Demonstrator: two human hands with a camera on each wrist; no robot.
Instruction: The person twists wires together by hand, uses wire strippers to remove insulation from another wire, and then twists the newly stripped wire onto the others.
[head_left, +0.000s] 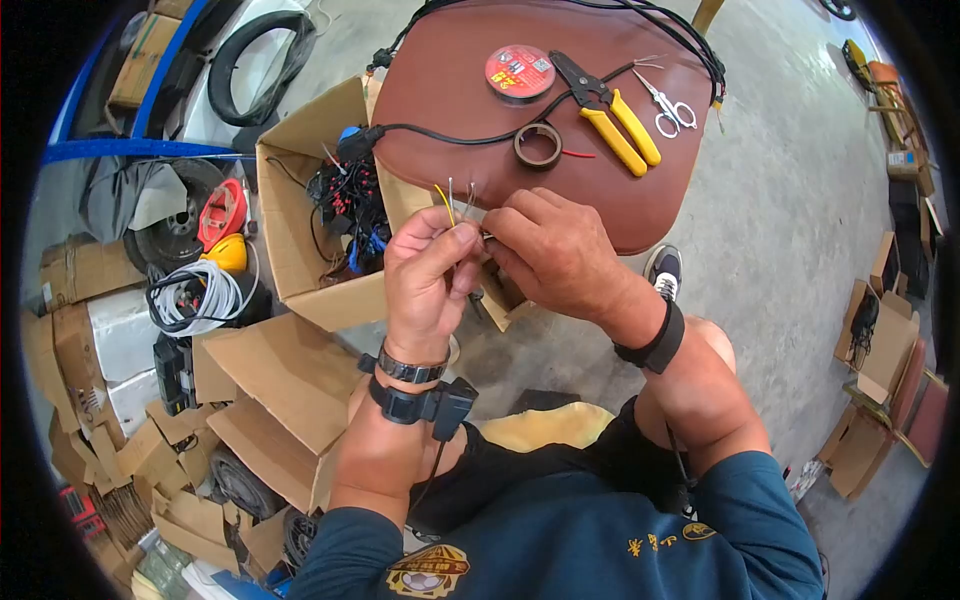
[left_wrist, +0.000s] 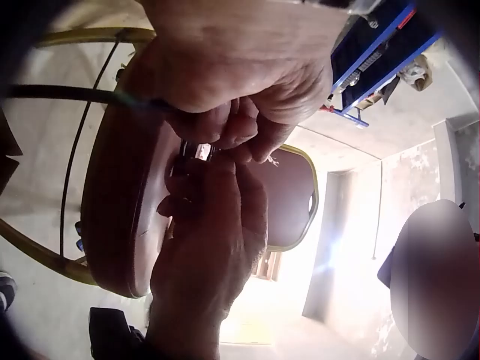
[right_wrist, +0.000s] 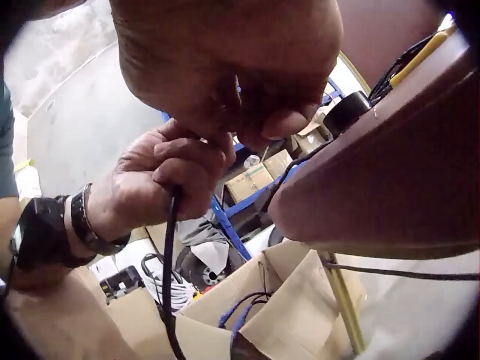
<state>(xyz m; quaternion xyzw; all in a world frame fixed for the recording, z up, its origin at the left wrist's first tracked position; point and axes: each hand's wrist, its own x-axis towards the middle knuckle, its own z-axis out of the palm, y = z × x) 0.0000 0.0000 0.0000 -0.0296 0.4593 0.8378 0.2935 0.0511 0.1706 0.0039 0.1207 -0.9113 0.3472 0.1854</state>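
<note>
My left hand [head_left: 425, 270] grips the end of a black cable [right_wrist: 171, 270], which hangs down below its fingers in the right wrist view. From between the thumb and fingers stick up a yellow wire [head_left: 441, 197] and pale wire ends [head_left: 451, 190]. Close against it, my right hand [head_left: 560, 245] pinches a thin wire between its thumb and fingers; the pinched part is mostly hidden. Both hands are at the near edge of a maroon chair seat [head_left: 430, 85].
On the seat lie yellow-handled wire strippers [head_left: 630, 135], white scissors [head_left: 672, 110], a red-labelled spool [head_left: 520, 72], a tape roll [head_left: 519, 153] and a black cable [head_left: 450, 138]. An open cardboard box [head_left: 340, 303] with bundled wires stands left of it. More cartons [head_left: 270, 370] crowd the left floor.
</note>
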